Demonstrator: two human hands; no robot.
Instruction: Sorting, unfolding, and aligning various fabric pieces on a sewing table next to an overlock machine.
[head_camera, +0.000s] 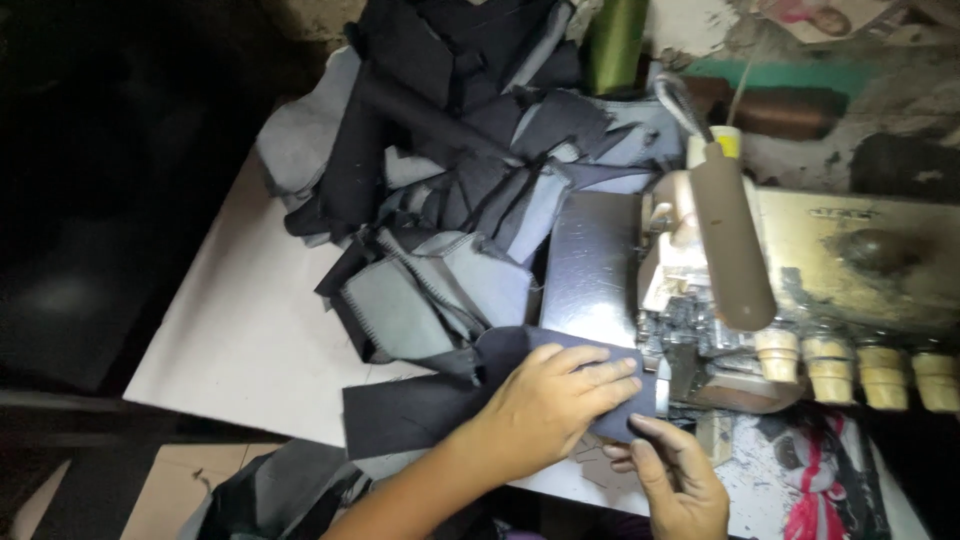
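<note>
A dark fabric strip (420, 405) lies across the front of the white table (240, 330), its right end at the sewing machine (740, 290). My left hand (555, 400) presses flat on that end, fingers pointing right toward the machine's foot. Just below, my right hand (675, 475) pinches the lower edge of the same strip with thumb and fingers by the table's front edge.
A heap of dark and grey cut fabric pieces (460, 180) covers the table behind the strip. A shiny metal plate (590, 265) sits left of the machine head. Cream knobs (860, 370) line the machine front. A green thread cone (615, 45) stands at the back.
</note>
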